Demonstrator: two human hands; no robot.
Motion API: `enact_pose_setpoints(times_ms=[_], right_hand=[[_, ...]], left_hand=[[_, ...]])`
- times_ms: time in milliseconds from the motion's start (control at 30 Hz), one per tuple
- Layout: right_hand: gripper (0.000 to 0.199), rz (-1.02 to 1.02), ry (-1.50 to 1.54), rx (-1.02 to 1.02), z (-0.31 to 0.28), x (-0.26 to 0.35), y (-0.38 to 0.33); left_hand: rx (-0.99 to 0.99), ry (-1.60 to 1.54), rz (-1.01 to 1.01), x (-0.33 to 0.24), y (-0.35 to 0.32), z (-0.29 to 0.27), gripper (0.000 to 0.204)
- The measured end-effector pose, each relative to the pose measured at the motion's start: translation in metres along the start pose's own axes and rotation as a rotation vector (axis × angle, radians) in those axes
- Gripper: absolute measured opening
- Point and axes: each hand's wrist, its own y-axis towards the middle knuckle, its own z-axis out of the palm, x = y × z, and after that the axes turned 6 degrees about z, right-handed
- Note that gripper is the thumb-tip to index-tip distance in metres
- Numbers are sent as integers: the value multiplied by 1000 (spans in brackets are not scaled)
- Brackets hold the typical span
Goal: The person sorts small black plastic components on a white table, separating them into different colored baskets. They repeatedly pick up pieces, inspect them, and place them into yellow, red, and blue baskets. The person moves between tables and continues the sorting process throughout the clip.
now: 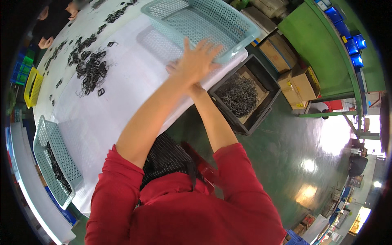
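My left hand [198, 60] lies flat, fingers spread, on the near rim of a light blue perforated basket [228, 20] at the table's right edge. My right forearm reaches up beneath it. My right hand [197, 87] is mostly hidden under the left hand and wrist at the table edge, so its grip cannot be seen. The basket looks empty and sits on the white table [122, 102]. Both sleeves are red.
Black metal rings [92, 67] are heaped on the table's far left. A second perforated basket [61, 155] with black parts stands near left. A black crate [261, 73] of thin metal pieces, cardboard boxes [300, 83] and a green bench [322, 49] stand right. Another person's hand [46, 42] works far left.
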Motion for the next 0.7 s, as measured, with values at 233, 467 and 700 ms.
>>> enact_pose_setpoints(times_ms=[233,467,700], right_hand=[[29,-73,-330,169,-124,-38,-30],[27,453,-461,100,-214,-68,-112],[34,675,-474,302,-157,-13,-145]], left_hand=[[101,124,22,117,-9,1,43],[0,39,47,115,-9,9,40],[-94,-178,-97,94,-25,-1,47]])
